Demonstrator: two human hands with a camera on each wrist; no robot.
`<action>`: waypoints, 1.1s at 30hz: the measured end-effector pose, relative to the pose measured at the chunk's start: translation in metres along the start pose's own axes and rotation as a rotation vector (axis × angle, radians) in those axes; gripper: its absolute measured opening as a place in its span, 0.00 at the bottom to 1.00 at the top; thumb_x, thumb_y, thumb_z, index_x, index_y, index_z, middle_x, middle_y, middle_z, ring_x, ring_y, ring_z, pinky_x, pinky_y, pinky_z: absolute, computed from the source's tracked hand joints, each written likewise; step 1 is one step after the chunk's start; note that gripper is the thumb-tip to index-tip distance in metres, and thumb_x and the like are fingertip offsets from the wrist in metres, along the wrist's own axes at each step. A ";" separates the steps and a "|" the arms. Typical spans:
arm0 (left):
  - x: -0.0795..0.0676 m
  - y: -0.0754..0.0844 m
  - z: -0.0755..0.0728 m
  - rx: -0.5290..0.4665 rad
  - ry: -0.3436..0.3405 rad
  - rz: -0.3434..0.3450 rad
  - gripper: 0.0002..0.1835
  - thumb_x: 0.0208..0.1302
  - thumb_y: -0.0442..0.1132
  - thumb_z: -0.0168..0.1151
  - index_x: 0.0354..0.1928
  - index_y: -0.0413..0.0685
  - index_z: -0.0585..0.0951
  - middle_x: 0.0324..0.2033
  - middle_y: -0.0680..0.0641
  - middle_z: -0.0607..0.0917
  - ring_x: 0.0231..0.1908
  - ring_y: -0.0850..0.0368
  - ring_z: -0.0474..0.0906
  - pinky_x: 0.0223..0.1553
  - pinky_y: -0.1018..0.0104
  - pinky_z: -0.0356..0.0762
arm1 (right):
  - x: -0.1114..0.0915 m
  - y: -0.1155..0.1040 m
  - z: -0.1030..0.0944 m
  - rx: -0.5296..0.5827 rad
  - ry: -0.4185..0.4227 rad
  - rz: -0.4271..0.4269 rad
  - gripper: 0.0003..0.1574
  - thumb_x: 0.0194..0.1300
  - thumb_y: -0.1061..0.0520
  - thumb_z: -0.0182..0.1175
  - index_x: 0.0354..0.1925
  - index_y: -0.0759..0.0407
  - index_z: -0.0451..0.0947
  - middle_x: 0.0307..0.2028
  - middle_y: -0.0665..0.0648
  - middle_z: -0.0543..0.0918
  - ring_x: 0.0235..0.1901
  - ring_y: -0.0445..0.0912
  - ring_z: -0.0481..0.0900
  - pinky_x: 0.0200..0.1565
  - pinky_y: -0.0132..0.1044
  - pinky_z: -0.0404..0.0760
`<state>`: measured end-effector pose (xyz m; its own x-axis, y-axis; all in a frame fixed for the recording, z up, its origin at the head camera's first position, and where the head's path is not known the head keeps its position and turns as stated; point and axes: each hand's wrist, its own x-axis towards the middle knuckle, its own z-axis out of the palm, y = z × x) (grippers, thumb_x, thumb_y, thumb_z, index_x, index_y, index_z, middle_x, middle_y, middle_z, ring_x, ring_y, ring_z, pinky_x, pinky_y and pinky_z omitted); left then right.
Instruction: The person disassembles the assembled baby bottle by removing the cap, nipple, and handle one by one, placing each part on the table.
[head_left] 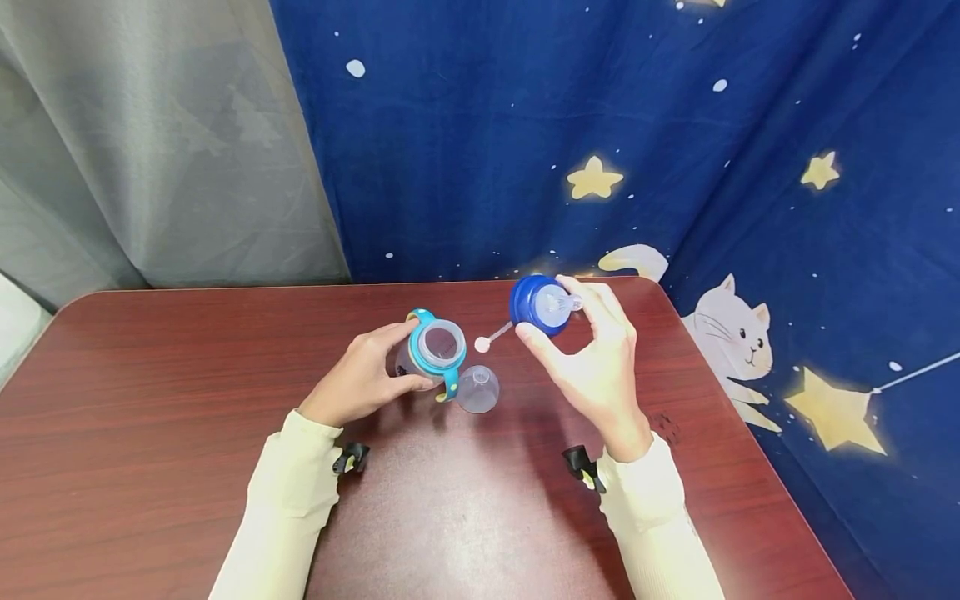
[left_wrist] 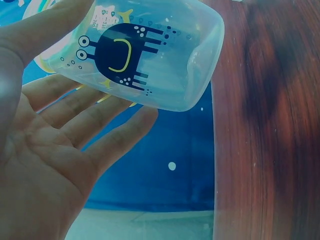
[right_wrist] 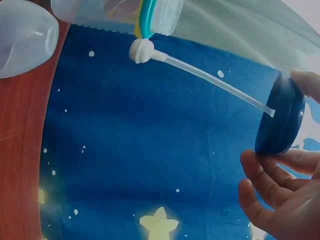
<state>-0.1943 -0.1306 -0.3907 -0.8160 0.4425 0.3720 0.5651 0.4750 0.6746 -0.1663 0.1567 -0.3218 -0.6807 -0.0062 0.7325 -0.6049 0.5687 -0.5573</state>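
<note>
My left hand grips a clear baby bottle with a blue, yellow-dotted handle ring round its uncovered mouth. A dark cartoon monster is printed on its side. In my right hand, thumb and fingers pinch a dark blue screw collar by its edge. A clear nipple points out of the collar to the right. From the collar's underside a thin straw with a white weighted end reaches toward the bottle. The collar is up off the table and apart from the bottle.
A clear dome cap stands on the brown wooden table, right beside the bottle. Behind the table hang a grey curtain and a blue starry one. Black wrist cameras sit at both cuffs.
</note>
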 end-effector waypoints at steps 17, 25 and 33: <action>0.001 -0.001 -0.005 0.002 -0.001 -0.030 0.46 0.50 0.47 0.80 0.70 0.46 0.70 0.62 0.48 0.78 0.63 0.53 0.73 0.63 0.54 0.71 | 0.000 0.020 0.005 -0.316 -0.335 0.114 0.41 0.52 0.34 0.72 0.57 0.56 0.79 0.48 0.55 0.79 0.45 0.55 0.77 0.46 0.56 0.76; 0.000 -0.003 -0.004 0.000 0.011 -0.022 0.46 0.49 0.46 0.81 0.71 0.47 0.70 0.63 0.48 0.77 0.64 0.54 0.72 0.64 0.53 0.69 | -0.004 0.029 0.013 -0.363 -0.428 0.142 0.41 0.54 0.33 0.71 0.57 0.56 0.78 0.47 0.55 0.78 0.43 0.56 0.78 0.46 0.55 0.76; -0.001 -0.006 -0.003 -0.002 0.013 -0.006 0.44 0.50 0.44 0.80 0.70 0.48 0.71 0.62 0.49 0.78 0.63 0.54 0.73 0.63 0.52 0.71 | -0.007 0.038 0.019 -0.391 -0.494 0.156 0.39 0.54 0.32 0.69 0.55 0.54 0.78 0.45 0.54 0.78 0.41 0.54 0.78 0.45 0.53 0.76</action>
<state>-0.1976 -0.1362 -0.3926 -0.8209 0.4295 0.3763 0.5599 0.4760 0.6781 -0.1924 0.1627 -0.3558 -0.9147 -0.2240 0.3365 -0.3520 0.8505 -0.3907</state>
